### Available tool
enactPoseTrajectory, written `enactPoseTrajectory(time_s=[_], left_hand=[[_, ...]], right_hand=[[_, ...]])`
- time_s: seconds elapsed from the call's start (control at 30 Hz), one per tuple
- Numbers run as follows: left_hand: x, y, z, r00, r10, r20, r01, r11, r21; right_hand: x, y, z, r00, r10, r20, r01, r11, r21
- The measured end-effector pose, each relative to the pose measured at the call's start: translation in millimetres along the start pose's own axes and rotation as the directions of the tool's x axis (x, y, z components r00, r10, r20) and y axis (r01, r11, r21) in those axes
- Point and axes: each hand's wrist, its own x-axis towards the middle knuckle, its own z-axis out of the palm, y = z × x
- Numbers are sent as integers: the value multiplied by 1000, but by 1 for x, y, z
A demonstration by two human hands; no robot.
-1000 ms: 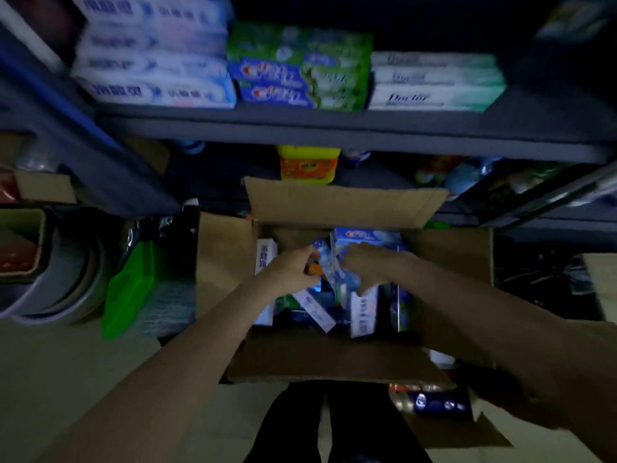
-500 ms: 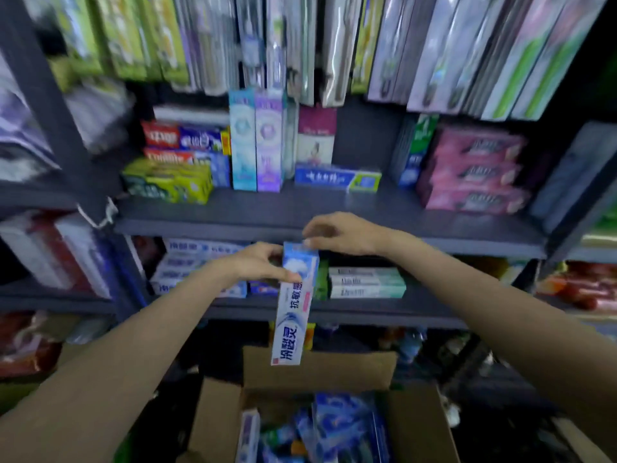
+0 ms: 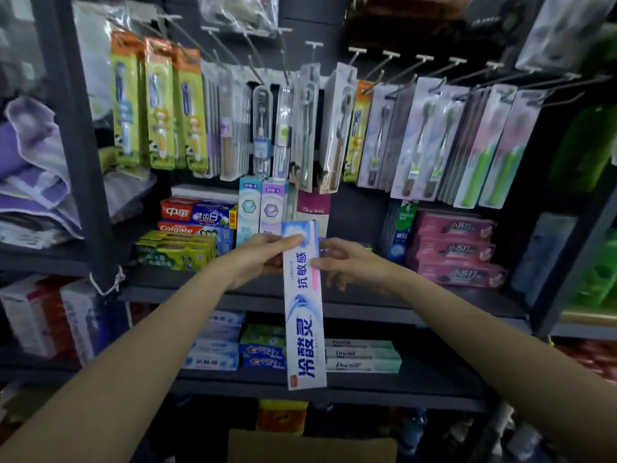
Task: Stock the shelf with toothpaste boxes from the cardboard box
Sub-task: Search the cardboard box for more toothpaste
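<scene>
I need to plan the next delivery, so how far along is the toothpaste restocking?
Done: toothpaste boxes are stacked on the lower shelf, though which were just added cannot be told. In hand: the left hand and right hand hold one blue and white toothpaste box upright before the middle shelf, not yet placed. Left: the cardboard box sits below, its contents out of view.

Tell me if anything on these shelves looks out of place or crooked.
Nothing looks spilled or damaged. The only thing off the shelves is the blue and white toothpaste box, held upright between the left hand and right hand. The pink boxes sit stacked flat.
</scene>
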Motion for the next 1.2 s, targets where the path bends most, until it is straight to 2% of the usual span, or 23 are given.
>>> enactPoseTrajectory(time_s=[0.07, 0.17, 0.23, 0.3, 0.43, 0.53, 0.57, 0.6, 0.63, 0.7, 0.8, 0.9, 0.97, 1.03, 1.1, 1.13, 1.2], left_hand=[[1, -4, 7, 999, -35, 33, 33, 997, 64], [-7, -33, 2, 994, -99, 41, 94, 990, 108], [-22, -68, -9, 961, -243, 134, 201, 942, 269], [-36, -112, -19, 911, -378, 165, 265, 843, 467], [-56, -174, -36, 882, -469, 38, 406, 799, 445], [-67, -194, -55, 822, -568, 47, 491, 748, 446], [-69, -201, -63, 793, -606, 66, 504, 713, 486], [-70, -206, -73, 772, -632, 70, 499, 671, 549], [-70, -211, -84, 760, -647, 60, 487, 628, 607], [-64, -213, -101, 747, -664, 6, 464, 529, 711], [-44, -202, -115, 765, -639, -84, 385, 349, 854], [-23, -196, -124, 808, -564, -169, 310, 164, 937], [-10, -199, -129, 836, -513, -193, 282, 101, 954], [3, -205, -137, 858, -456, -235, 285, 44, 957], [10, -212, -141, 903, -326, -279, 300, 13, 954], [8, -216, -141, 919, -232, -319, 335, 33, 942], [-3, -233, -136, 909, -18, -417, 416, 124, 901]], right_hand=[[2, -4, 5, 1000, -28, 3, 27, 998, 55], [5, 12, 14, 1000, 27, 3, -27, 997, 77], [5, 34, 24, 998, 71, 3, -70, 988, 139], [3, 55, 35, 993, 115, 22, -117, 972, 204], [9, 94, 68, 982, 162, 102, -189, 907, 377], [19, 118, 98, 962, 218, 164, -266, 882, 389], [22, 124, 106, 957, 224, 186, -272, 917, 293], [26, 130, 112, 951, 230, 206, -258, 959, 120], [32, 139, 117, 949, 225, 222, -195, 969, -149], [41, 153, 133, 934, 216, 284, -43, 859, -510], [55, 168, 166, 918, 245, 310, 54, 699, -713], [74, 165, 187, 966, 191, 173, 30, 583, -812], [90, 160, 190, 982, 140, 130, 27, 576, -817], [105, 156, 191, 985, 122, 119, 17, 623, -782], [121, 155, 192, 992, 99, 78, -1, 626, -780], [131, 155, 193, 994, 95, 54, -16, 615, -788], [152, 153, 195, 994, 106, 2, -64, 616, -785]])
